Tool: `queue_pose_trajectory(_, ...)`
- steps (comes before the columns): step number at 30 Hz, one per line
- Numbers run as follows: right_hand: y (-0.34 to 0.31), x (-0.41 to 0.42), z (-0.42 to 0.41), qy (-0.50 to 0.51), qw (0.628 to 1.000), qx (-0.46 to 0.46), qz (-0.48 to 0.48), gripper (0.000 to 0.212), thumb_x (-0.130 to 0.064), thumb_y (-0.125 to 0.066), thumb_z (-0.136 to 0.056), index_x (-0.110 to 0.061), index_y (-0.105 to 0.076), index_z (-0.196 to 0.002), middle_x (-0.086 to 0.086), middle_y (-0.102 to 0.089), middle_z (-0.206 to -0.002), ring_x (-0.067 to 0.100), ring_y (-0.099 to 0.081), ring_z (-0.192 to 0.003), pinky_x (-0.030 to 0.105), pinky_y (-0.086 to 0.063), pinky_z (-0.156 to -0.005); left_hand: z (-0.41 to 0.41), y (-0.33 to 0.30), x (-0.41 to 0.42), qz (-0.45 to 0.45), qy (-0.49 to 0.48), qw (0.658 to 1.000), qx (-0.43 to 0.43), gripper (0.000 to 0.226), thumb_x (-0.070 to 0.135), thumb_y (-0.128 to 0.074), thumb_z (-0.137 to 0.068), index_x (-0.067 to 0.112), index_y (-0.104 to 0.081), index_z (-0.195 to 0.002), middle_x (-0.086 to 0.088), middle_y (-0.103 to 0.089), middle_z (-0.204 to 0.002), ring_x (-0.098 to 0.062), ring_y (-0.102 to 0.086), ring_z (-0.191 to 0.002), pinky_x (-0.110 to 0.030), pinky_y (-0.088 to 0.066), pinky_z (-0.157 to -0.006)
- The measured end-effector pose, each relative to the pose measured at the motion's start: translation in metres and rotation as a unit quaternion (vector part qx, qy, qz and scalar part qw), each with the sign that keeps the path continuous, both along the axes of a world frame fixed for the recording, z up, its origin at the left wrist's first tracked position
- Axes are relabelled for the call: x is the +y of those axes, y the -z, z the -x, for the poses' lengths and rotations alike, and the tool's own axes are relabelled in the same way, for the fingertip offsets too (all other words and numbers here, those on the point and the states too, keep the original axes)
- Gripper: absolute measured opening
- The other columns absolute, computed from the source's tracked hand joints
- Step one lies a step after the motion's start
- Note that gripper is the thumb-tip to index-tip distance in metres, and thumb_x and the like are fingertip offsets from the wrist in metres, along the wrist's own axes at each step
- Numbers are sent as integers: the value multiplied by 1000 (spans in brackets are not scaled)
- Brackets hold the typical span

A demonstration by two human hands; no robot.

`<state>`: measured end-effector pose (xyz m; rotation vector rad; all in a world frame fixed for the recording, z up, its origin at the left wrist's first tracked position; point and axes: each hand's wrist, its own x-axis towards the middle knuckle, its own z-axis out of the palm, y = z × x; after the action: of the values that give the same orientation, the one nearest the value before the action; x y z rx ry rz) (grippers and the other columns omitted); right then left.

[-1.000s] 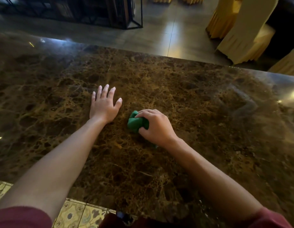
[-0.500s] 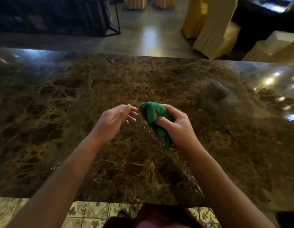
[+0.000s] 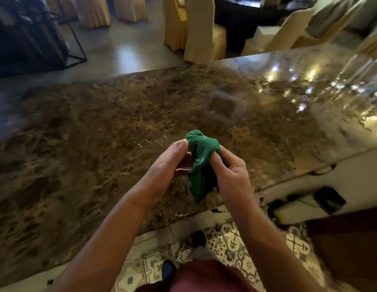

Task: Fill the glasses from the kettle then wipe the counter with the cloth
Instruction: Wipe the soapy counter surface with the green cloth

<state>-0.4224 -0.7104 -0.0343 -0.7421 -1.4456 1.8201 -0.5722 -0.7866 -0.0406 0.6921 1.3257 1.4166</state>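
Head view shows the left hand (image 3: 162, 171) and right hand (image 3: 229, 173) pinching the bunched green cloth (image 3: 201, 163) above the marble counter (image 3: 99, 133), likely to refold it for wiping

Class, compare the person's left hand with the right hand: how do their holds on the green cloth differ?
The left hand pinches the cloth near its top with thumb and fingertips; the right hand wraps round its middle. The left palm faces right, the right palm faces left. Both hold the cloth above the counter.
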Motion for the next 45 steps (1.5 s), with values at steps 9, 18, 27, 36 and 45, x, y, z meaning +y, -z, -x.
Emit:
queue_pose_trajectory(9, -3, -20, -72, 107, 975, -120, -155, 45, -44, -59, -92, -34, -67, -135, -20, -53, -151, 5, -49, -141, 45, -47, -114, -75, -10, 15, -5, 93, 986, -135, 55, 51, -56, -95, 14, -61, -135, -22, -66, -132, -36, -63, -125, -48, -52, -105)
queue_pose_trajectory(18, -29, 19, -179, 171, 982, -56, -53, 34, -35, -56, -99, -18, -75, -122, 6, -78, -113, 23, -73, -110, 45, -57, -95, -167, -16, 62, -24, 177, 983, -41, 43, 29, -56, -103, 14, -55, -142, -14, -69, -128, -29, -68, -117, -38, -56, -93)
queue_pose_trajectory(27, -29, 80, -292, 132, 966, 72, 208, 54, -47, -36, -105, -11, -71, -126, 23, -73, -123, 41, -68, -118, 58, -56, -97, -268, -35, 127, -49, 118, 990, 66, 32, 19, -69, -94, 7, -64, -124, -10, -73, -116, -24, -72, -109, -34, -61, -85)
queue_pose_trajectory(36, -25, 148, -357, 141, 967, -154, -145, 35, -44, -63, -93, -24, -70, -121, -1, -75, -108, 14, -73, -101, 35, -63, -83, -311, -41, 183, -108, 43, 968, 224, 45, 27, -88, -78, 18, -58, -111, -7, -70, -108, -25, -72, -98, -49, -62, -84)
queue_pose_trajectory(45, -48, 231, -331, 132, 949, -158, -237, 7, -25, -66, -100, -18, -66, -99, -3, -67, -87, 13, -65, -78, 31, -55, -65, -292, -39, 255, -133, 138, 970, 148, 46, 20, -79, -83, 24, -62, -125, 9, -70, -107, -17, -71, -102, -31, -61, -77)
